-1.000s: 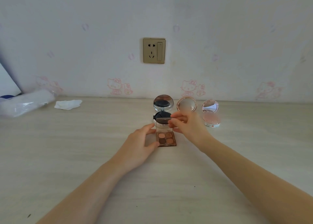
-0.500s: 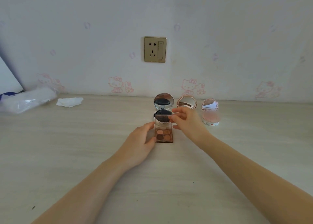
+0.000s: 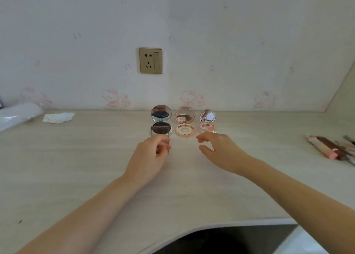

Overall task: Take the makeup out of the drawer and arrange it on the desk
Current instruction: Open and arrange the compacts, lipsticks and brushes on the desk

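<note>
Three open round compacts stand in a row near the wall: a black cushion compact (image 3: 161,119), a rose-gold compact (image 3: 184,122) and a small pink compact (image 3: 207,120). Just in front of the black one stands a small eyeshadow palette (image 3: 160,134) with its clear lid raised. My left hand (image 3: 151,157) covers the palette's base and its fingers curl round it. My right hand (image 3: 221,150) hovers to the right of the palette, fingers loosely spread, holding nothing.
The pale wooden desk (image 3: 76,167) ends in a curved front edge at the bottom. Several makeup brushes and tubes (image 3: 332,149) lie at the far right. A crumpled tissue (image 3: 57,117) and a clear plastic bag (image 3: 17,115) lie at the back left.
My right hand has let go of the palette's lid and pulled away to the right. My left hand stays on the palette, which now sits closer to the black compact. The view has shifted down.
</note>
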`<state>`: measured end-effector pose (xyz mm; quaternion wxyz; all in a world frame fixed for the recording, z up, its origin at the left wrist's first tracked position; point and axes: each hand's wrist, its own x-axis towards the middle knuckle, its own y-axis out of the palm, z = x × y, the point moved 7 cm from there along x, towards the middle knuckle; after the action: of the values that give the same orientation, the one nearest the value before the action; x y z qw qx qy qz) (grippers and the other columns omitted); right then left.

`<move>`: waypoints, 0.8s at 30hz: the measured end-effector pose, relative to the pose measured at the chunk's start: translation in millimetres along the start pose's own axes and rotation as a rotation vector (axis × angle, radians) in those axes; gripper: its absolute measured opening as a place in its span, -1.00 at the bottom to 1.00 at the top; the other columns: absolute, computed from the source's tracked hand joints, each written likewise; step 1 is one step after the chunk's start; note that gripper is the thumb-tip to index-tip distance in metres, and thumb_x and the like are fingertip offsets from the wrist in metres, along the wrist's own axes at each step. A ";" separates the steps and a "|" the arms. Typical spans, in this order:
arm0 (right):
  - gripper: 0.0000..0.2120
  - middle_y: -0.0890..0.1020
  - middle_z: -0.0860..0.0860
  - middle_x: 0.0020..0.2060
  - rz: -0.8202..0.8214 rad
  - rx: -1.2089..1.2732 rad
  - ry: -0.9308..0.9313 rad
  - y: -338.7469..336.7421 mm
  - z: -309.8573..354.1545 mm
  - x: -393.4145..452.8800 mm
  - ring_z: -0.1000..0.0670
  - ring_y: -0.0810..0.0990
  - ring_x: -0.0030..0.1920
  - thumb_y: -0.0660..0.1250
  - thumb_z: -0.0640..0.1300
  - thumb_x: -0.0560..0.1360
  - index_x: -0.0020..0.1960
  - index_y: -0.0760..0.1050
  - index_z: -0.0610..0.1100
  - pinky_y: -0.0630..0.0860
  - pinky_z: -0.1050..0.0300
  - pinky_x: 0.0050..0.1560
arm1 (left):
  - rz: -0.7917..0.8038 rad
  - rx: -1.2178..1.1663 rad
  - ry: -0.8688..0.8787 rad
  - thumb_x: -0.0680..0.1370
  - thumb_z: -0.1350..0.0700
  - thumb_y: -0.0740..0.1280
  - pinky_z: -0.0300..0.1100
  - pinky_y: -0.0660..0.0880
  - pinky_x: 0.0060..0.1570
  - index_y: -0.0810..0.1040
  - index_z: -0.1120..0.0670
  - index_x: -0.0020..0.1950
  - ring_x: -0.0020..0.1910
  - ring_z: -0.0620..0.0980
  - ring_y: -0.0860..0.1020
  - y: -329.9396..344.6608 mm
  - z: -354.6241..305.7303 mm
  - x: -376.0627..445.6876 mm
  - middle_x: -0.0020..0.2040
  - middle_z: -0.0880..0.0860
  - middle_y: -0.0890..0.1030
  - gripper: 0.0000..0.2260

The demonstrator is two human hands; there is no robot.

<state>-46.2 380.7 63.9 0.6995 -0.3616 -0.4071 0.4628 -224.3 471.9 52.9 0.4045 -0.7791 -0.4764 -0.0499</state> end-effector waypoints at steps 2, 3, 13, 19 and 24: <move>-0.68 0.56 0.10 0.23 -0.007 -0.046 0.008 -10.4 -15.9 -17.3 0.11 0.51 0.09 0.23 -0.06 0.58 0.32 0.44 -0.06 0.30 0.32 0.11 | 0.053 0.010 0.041 0.52 0.21 0.28 -0.14 0.52 0.10 0.56 0.01 0.11 0.00 -0.17 0.57 19.3 -14.8 -2.1 -0.11 -0.19 0.65 -0.79; -0.68 0.55 0.09 0.23 -0.010 -0.055 0.019 -15.7 -24.3 -26.2 0.08 0.51 0.17 0.22 -0.06 0.58 0.31 0.44 -0.06 0.32 0.31 0.15 | 0.077 0.032 0.069 0.53 0.20 0.28 -0.11 0.50 0.12 0.56 0.01 0.12 0.04 -0.14 0.55 29.5 -23.1 -2.5 -0.11 -0.19 0.64 -0.79; -0.72 0.55 0.11 0.22 -0.079 -0.106 0.233 -72.7 -132.4 -115.1 0.08 0.49 0.21 0.21 -0.06 0.59 0.29 0.45 -0.01 0.30 0.32 0.14 | 0.322 0.036 0.256 0.51 0.18 0.28 -0.07 0.47 0.11 0.54 -0.02 0.14 0.03 -0.12 0.52 146.6 -107.7 1.1 -0.07 -0.15 0.62 -0.77; -0.73 0.56 0.09 0.20 -0.122 -0.147 0.329 -111.3 -190.1 -153.0 0.05 0.52 0.13 0.23 -0.08 0.58 0.26 0.47 -0.03 0.36 0.25 0.09 | 0.411 -0.013 0.302 0.51 0.19 0.27 -0.16 0.45 0.06 0.56 0.01 0.13 -0.01 -0.07 0.53 216.5 -158.6 10.5 -0.07 -0.08 0.63 -0.78; -0.78 0.57 0.09 0.12 -0.185 -0.218 0.375 -145.9 -229.1 -172.1 0.08 0.46 -0.08 0.26 -0.04 0.56 0.20 0.50 0.02 0.34 0.20 -0.04 | 0.433 -0.045 0.337 0.52 0.24 0.27 -0.13 0.44 0.10 0.58 0.09 0.12 0.03 -0.01 0.52 260.6 -189.6 18.2 -0.06 0.01 0.63 -0.78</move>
<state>171.1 143.8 59.0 0.7592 -0.4756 -0.3490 0.2750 48.0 299.2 36.1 0.4619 -0.8522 -0.2236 -0.1018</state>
